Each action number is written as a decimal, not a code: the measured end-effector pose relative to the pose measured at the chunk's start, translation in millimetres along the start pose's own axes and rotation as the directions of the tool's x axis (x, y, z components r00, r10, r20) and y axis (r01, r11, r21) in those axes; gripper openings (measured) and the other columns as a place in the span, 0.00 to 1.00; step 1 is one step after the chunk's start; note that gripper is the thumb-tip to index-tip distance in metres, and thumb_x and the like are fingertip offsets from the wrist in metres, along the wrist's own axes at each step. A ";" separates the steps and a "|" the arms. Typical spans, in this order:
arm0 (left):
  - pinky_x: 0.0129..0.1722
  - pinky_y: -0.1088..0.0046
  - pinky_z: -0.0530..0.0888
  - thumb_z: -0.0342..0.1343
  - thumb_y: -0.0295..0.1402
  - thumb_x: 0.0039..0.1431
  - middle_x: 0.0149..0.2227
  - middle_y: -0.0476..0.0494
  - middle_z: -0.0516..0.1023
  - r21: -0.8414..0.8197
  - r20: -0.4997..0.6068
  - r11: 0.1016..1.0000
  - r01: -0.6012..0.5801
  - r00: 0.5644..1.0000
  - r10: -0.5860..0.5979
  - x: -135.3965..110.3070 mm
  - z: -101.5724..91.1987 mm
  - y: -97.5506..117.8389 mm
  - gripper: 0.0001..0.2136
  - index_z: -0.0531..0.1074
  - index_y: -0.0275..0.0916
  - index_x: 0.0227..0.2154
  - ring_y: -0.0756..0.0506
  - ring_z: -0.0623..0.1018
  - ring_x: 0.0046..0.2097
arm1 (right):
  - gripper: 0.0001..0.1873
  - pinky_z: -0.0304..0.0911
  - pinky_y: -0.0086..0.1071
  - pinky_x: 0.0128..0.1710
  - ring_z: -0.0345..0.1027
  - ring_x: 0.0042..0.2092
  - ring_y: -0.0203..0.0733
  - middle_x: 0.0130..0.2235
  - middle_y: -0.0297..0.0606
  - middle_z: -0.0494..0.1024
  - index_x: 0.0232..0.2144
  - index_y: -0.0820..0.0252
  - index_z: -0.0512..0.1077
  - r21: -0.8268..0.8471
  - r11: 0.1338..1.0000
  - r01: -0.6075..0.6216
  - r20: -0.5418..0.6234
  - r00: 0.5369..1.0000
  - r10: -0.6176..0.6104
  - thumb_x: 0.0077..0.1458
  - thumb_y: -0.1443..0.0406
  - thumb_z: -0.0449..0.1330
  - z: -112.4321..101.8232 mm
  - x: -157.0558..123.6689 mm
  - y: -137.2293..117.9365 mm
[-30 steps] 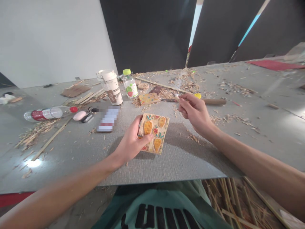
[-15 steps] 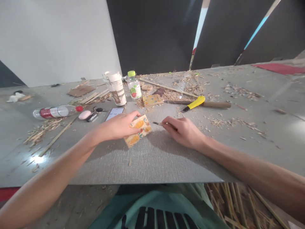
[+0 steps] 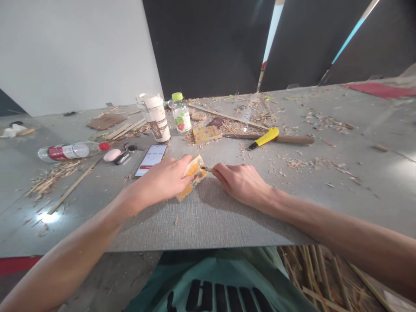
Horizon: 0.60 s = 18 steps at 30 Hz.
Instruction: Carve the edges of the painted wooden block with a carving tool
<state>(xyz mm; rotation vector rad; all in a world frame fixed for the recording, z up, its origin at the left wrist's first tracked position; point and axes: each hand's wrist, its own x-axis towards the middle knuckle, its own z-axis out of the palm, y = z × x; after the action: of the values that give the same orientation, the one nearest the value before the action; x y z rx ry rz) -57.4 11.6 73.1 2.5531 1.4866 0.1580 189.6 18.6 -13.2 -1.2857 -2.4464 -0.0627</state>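
My left hand (image 3: 167,177) is closed around a small flat block printed with orange fruit (image 3: 196,178), held tilted just above or on the table. Its thickness and underside are partly hidden by my fingers. Between the thumb and fingers of my right hand (image 3: 243,181) is pinched a thin stick-like tool with a dark tip (image 3: 208,169). That tip points left and meets the upper right part of the block. Whether it is a brush or a small blade, I cannot tell. Left of the block, partly behind my left hand, lies a phone (image 3: 148,160) showing a timer.
Beyond my hands lie a yellow utility knife (image 3: 265,138), a long dark-bladed tool with a wooden handle (image 3: 295,139) and another patterned piece (image 3: 206,134). A white cup (image 3: 157,118) and green-capped bottle (image 3: 181,115) stand upright. A clear bottle (image 3: 73,151) lies left. Wood shavings are scattered around.
The tool in my right hand has moved left, from beside the block onto its face. My left hand has slid further over the block, and more of the phone shows.
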 end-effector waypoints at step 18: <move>0.32 0.66 0.65 0.49 0.46 0.76 0.37 0.42 0.82 0.148 0.067 0.985 0.083 0.993 -0.093 3.5 0.1 0.7 0.12 0.68 0.43 0.45 0.38 0.82 0.38 | 0.17 0.34 0.39 0.29 0.32 0.26 0.35 0.28 0.36 0.73 0.41 0.59 0.71 -0.043 0.999 0.011 0.076 0.997 -0.007 0.76 0.59 0.46 -0.3 -2.5 -6.4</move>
<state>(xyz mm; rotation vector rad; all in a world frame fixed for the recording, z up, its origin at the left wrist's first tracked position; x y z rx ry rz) -55.1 14.2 73.2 2.5659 1.6352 -0.0585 185.9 12.9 -13.0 -1.3184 -2.5282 -0.0712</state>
